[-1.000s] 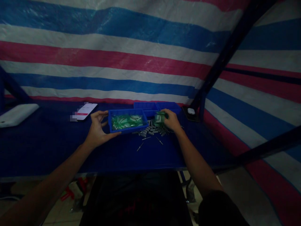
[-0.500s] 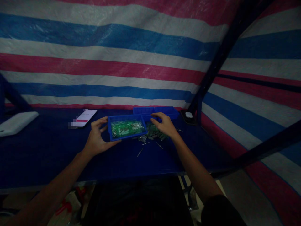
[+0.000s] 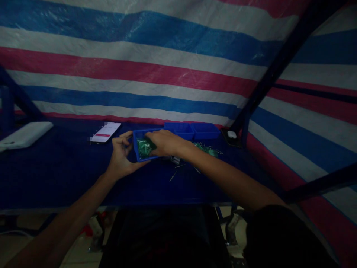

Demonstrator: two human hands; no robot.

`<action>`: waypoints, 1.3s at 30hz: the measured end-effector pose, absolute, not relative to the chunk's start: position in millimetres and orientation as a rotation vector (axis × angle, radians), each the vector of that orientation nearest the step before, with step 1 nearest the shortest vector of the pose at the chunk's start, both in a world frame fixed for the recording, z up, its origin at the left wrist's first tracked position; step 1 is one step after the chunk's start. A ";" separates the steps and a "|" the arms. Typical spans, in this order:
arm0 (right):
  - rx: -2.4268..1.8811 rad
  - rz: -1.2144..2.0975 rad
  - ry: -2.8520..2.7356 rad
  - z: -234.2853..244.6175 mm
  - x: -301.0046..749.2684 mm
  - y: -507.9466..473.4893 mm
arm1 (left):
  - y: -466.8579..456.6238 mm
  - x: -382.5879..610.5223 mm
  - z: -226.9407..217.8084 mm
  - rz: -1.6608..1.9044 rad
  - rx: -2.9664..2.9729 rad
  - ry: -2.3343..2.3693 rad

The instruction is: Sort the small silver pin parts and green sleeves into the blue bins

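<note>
My left hand point(image 3: 122, 154) grips the left end of a blue plastic bin point(image 3: 135, 144), tilted toward me above the table. Inside the bin lie small green and silvery pieces point(image 3: 145, 147), some seemingly in clear plastic. My right hand point(image 3: 161, 142) reaches into the bin from the right, its fingers bent down among the contents; the fingertips are hidden, so what they hold does not show. Under and behind my right forearm, a loose heap of green pieces point(image 3: 206, 149) lies on the table, with a few thin metal pins point(image 3: 173, 175) in front.
Two more blue bins point(image 3: 205, 131) stand behind the heap. A phone with a lit screen point(image 3: 107, 133) and a white slab-like object point(image 3: 26, 134) lie to the left. At the back right, a small white case point(image 3: 231, 134) rests on a dark flat object. Dark posts and striped sheeting enclose the table point(image 3: 69, 178).
My right hand has moved left from above the heap into the blue bin. My left hand still holds the bin. The camera view has shifted slightly.
</note>
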State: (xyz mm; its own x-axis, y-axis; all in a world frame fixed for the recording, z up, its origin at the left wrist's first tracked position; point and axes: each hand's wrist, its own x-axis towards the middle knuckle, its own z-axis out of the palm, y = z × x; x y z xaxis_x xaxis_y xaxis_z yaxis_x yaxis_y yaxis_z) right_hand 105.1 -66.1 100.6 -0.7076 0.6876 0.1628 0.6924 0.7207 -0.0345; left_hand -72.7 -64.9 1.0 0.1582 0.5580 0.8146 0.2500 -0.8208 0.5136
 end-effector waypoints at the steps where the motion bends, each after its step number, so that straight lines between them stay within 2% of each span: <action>1: -1.100 -0.009 -2.812 98.6 99.3 -61.3 | -64.1 -73.9 0.6 1.715 2.160 0.772; 14: -1.045 0.085 -3.139 105.3 59.8 -48.9 | -66.3 -85.4 -1.9 1.748 2.126 0.831; 20: -0.793 0.048 -3.034 96.3 75.5 -47.7 | -65.9 -84.4 -0.9 1.769 2.124 0.845; 32: -0.715 0.125 -2.292 80.6 120.5 -45.9 | -66.3 -81.2 -0.1 1.784 2.036 0.900; 39: -1.142 0.086 -1.816 42.7 125.3 -38.4 | -66.8 -80.3 -1.3 1.738 1.950 0.938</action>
State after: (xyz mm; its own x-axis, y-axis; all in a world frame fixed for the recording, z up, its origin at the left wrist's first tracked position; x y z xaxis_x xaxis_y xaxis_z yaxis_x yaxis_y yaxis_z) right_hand 125.3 -38.4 42.7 -0.1079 0.7285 0.6765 0.6614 0.5606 -0.4983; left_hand -80.3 -66.8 -1.3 0.0206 0.6831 0.7300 0.2353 -0.7130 0.6605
